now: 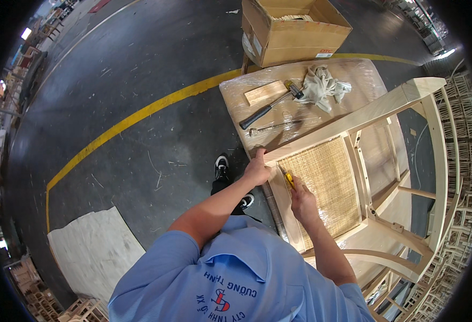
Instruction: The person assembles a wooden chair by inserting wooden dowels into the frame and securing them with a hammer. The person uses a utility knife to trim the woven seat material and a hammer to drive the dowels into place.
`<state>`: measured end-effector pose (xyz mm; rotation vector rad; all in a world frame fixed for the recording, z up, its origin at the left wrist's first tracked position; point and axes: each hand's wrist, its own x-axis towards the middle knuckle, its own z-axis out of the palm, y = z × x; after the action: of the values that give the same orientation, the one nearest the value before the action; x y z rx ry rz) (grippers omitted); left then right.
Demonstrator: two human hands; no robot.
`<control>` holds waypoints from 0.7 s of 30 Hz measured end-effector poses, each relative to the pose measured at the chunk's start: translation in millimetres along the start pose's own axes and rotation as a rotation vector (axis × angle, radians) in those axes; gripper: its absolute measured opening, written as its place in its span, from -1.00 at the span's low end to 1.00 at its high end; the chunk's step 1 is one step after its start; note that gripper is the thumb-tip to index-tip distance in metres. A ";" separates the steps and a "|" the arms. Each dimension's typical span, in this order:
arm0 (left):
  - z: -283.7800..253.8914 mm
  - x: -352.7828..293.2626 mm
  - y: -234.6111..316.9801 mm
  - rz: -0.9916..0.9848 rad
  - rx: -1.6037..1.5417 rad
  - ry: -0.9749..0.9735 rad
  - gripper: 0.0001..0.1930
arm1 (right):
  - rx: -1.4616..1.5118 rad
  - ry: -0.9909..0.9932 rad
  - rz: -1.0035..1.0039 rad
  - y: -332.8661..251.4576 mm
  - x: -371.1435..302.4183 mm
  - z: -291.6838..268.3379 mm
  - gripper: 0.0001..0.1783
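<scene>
A pale wooden chair frame (pixel 349 124) lies on a plastic-wrapped table, with a woven cane panel (pixel 327 182) set into one section. My left hand (pixel 257 169) grips the near left corner of the frame, thumb on top of the wood. In my closed right hand (pixel 304 203) is a yellow utility knife (pixel 289 180). Its front end points at the panel's left edge, close to the frame rail; the blade is too small to make out.
Beyond the frame, the wrapped table (pixel 236 92) carries a black-handled hammer (pixel 265 109), a wood block (pixel 264 93), a thin metal tool (pixel 273 127) and a whitish cloth (pixel 322 86). Behind stands an open cardboard box (pixel 300 40). A pale sheet (pixel 96 247) lies on the floor at left.
</scene>
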<state>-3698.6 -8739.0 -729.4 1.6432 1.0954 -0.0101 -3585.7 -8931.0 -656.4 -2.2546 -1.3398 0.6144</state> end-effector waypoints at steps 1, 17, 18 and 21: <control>0.7 0.7 -1.6 0.009 -0.002 0.008 -0.29 | 0.007 -0.007 -0.001 0.0 0.8 -0.7 -0.46; -2.1 -1.8 4.2 -0.009 0.018 -0.016 -0.28 | 0.047 -0.022 -0.046 9.3 0.2 1.0 -0.43; -2.4 -1.7 4.3 -0.010 0.015 -0.015 -0.28 | 0.042 -0.027 -0.040 7.7 1.1 0.2 -0.43; -2.0 -0.8 2.7 0.002 0.011 -0.008 -0.28 | 0.081 -0.048 0.014 3.4 -1.8 -0.9 -0.47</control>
<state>-3698.3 -8737.9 -726.1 1.6528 1.0891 -0.0211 -3583.6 -8934.2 -657.4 -2.1994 -1.2988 0.7188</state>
